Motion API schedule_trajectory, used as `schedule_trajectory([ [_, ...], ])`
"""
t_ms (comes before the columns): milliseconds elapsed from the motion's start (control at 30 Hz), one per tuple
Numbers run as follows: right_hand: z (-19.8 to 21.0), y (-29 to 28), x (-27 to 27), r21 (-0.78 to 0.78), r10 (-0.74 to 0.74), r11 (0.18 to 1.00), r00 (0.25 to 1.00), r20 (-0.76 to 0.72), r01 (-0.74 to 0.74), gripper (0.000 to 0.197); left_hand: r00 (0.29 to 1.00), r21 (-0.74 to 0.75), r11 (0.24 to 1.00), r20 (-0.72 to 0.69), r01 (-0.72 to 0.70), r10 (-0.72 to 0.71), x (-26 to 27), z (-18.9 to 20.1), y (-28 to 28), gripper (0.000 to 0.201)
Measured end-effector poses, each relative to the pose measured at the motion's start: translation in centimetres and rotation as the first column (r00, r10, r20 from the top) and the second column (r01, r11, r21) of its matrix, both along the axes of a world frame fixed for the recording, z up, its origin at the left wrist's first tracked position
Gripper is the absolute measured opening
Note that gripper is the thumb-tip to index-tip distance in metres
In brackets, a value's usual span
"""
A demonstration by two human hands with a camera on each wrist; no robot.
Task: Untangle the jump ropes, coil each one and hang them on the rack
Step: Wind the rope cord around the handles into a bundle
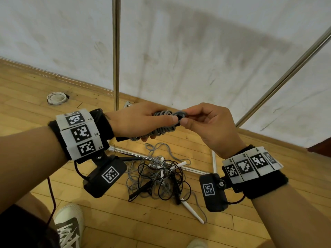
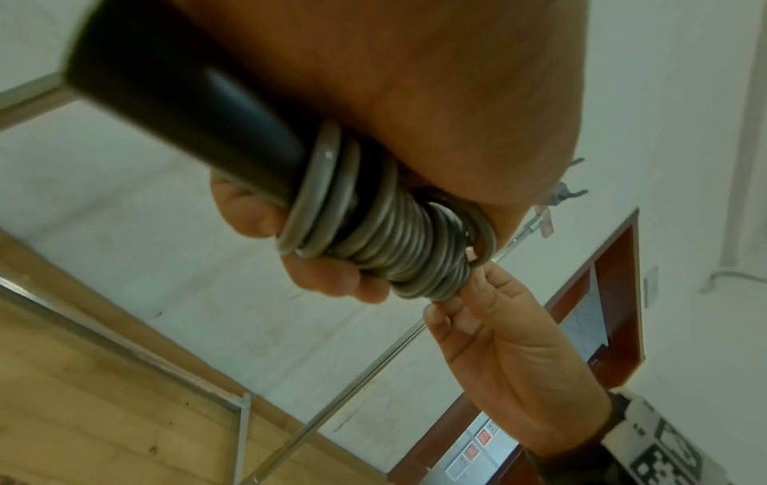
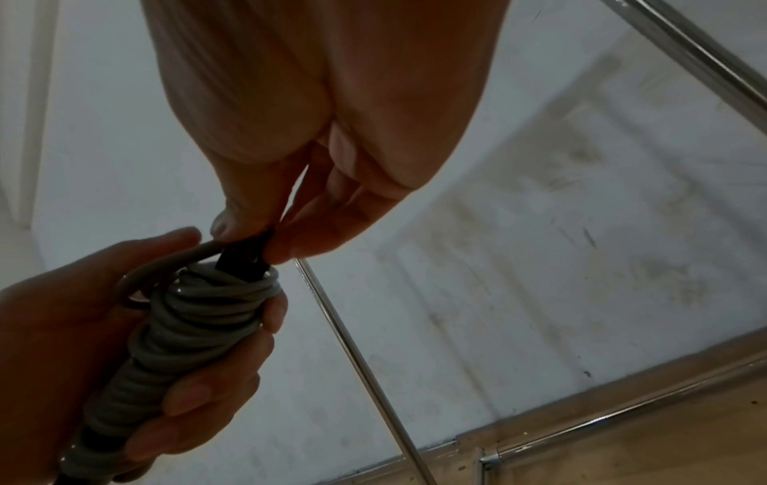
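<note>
Grey cord (image 1: 162,122) wound round black handles (image 2: 195,108), left hand (image 1: 136,120) curled about it; palm hid most. Right hand (image 1: 206,122) pinched a black end (image 3: 245,262) at the coil's top. Below, tangled ropes (image 1: 161,178) lay on the floor (image 1: 125,230) over the rack (image 1: 116,51) base, strands indistinguishable.

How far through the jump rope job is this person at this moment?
Early. In hand: the left hand grips a grey rope wound round its black handles, while the right hand pinches the handle tip. Left: a tangle of grey and black ropes on the floor. Nothing hangs on the visible rack poles.
</note>
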State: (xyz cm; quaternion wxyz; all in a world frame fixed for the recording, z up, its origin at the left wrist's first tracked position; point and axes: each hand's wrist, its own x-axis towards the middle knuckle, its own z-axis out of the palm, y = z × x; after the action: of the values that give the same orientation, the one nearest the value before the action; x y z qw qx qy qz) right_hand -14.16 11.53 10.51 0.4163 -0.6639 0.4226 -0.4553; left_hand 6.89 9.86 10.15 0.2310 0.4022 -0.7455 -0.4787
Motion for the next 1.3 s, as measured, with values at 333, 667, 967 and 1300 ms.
schedule_trajectory([
  [333, -0.4, -0.1, 0.3, -0.084, -0.163, 0.984, 0.983, -0.084, 0.156, 0.009, 0.985, -0.208, 0.975, 0.138, -0.076, 0.106, -0.3, -0.2, 0.4, 0.039],
  [667, -0.6, -0.4, 0.7, 0.046, -0.158, 0.985, 0.975, -0.154, 0.167, 0.011, 0.88, -0.549, 0.836, 0.393, -0.008, 0.266, -0.4, -0.6, 0.4, 0.049],
  [967, -0.3, -0.2, 1.1, 0.096, -0.166, 0.981, 0.986, -0.027, 0.168, 0.013, 0.939, -0.276, 0.96, 0.34, 0.045, 0.054, 0.5, -0.7, -1.3, 0.039],
  [1300, 0.6, 0.1, 1.4, 0.097, -0.096, 0.991, 0.991, 0.089, 0.087, 0.006, 0.989, -0.097, 0.994, 0.143, 0.048, -0.034, -0.2, -0.4, -0.7, 0.057],
])
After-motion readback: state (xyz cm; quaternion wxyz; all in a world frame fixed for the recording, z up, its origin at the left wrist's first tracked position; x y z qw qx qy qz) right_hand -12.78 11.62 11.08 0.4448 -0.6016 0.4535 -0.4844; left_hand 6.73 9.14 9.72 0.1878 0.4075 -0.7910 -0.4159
